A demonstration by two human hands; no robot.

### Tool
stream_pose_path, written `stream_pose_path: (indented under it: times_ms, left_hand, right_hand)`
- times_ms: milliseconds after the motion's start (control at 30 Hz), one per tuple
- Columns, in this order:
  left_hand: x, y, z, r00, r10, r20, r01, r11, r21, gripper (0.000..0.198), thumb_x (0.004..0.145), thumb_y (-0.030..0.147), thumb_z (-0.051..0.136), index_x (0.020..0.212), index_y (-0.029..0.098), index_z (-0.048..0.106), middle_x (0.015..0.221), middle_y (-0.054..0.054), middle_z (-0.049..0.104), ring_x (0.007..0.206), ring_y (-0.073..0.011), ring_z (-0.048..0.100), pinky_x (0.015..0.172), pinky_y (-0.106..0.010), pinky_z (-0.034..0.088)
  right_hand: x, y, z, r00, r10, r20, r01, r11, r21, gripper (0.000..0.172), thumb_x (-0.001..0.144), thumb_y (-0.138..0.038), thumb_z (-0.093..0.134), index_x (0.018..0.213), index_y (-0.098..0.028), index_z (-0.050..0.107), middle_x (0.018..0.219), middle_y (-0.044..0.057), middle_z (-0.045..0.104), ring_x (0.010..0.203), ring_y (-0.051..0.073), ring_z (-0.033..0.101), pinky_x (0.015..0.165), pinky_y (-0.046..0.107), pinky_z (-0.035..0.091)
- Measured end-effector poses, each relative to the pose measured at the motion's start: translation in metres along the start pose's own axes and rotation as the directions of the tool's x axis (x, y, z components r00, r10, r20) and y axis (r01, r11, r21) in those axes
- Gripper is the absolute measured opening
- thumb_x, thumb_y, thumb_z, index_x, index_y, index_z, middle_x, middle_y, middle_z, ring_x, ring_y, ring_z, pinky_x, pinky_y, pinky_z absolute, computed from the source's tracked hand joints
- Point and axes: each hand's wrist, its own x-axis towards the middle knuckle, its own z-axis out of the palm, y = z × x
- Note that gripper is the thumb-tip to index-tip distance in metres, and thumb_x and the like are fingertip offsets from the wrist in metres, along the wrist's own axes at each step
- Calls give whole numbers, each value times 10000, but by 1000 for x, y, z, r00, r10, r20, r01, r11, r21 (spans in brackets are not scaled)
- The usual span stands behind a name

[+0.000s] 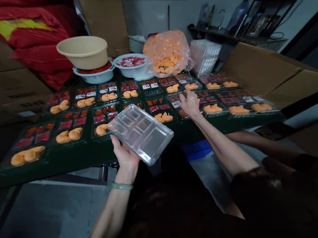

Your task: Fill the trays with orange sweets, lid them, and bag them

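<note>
My left hand (126, 155), with a green bangle at the wrist, supports a clear plastic lid (143, 132) moulded with compartments. It is tilted above the table's front edge; whether several are stacked cannot be told. Out over the rows, my right hand (190, 104) has its fingers bent down at a food tray (176, 105) with a white packet in it. What those fingertips grip, if anything, is hidden. Beside the lid is a filled tray (163, 117) with orange pieces and red packets. Another filled tray (101, 129) lies partly behind the lid's left end.
Rows of filled trays cover the dark green table (84, 153). Behind them stand a cream basin (82, 52), a tub of red packets (130, 70), a plastic bag of orange pieces (168, 57) and a white basket (204, 55). At right, a co-worker's arm (247, 139) and an open carton (277, 78).
</note>
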Motion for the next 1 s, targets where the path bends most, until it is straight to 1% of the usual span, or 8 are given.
stream_pose_path:
  times_ms: [100,233,367,467,533,667,833,1000]
  left_hand:
    - [-7,-9,7,998,69,0,-69,998,-5,603,842,643,332,1006,157,648,1045,-100,673,1034,-251,596,898,-409,475]
    - [-19,-18,11,964,264,-14,-263,964,46,473,892,536,349,959,186,660,956,-45,692,948,-169,623,888,-289,472]
    - [-31,-19,7,949,306,73,-312,947,80,434,893,518,371,982,205,657,974,-40,686,966,-171,615,886,-287,475]
    - [-35,-18,2,967,213,140,-229,967,109,538,860,607,349,991,182,651,929,-76,681,940,-217,621,861,-359,494]
    - [-35,-18,1,980,134,150,-157,976,151,602,830,662,342,971,163,648,833,-87,671,915,-243,625,847,-396,498]
    - [-31,-21,3,981,130,144,-158,967,202,635,813,690,338,938,151,649,797,-89,660,891,-248,627,842,-394,499]
    - [-27,-25,5,951,292,104,-308,926,218,554,882,579,326,1023,147,643,1025,-93,662,1034,-189,591,947,-289,435]
    - [-25,-24,0,942,298,154,-324,927,191,553,862,606,355,1061,172,636,1067,-79,653,1040,-188,589,942,-283,440]
  right_hand:
    - [-62,-50,-25,951,-310,-18,296,886,358,367,934,-375,281,993,-169,579,884,72,623,793,175,548,715,285,395]
    - [-120,-98,-31,741,-624,248,444,733,515,268,743,-403,635,652,-173,533,580,-33,523,572,104,449,556,233,295]
    - [-118,-100,-17,638,-663,392,255,663,704,275,681,-316,685,583,-158,482,513,-63,473,501,71,419,486,199,266]
    - [-106,-93,-10,496,-684,535,-41,597,801,211,695,-297,642,621,-159,500,446,-80,466,419,65,437,428,175,303]
    - [-102,-91,-8,448,-680,580,-141,587,797,204,694,-291,629,618,-161,491,413,-82,465,378,65,434,402,171,322]
    - [-105,-93,-6,492,-648,581,-78,632,771,181,719,-248,595,617,-169,468,430,-74,476,377,69,450,410,178,329]
    - [-129,-103,-13,704,-620,346,437,762,478,67,774,-177,509,713,-155,526,642,10,587,565,113,491,514,239,277]
    - [-138,-113,-20,673,-644,364,556,765,326,135,773,-157,442,819,-153,568,690,29,604,578,133,459,522,274,219]
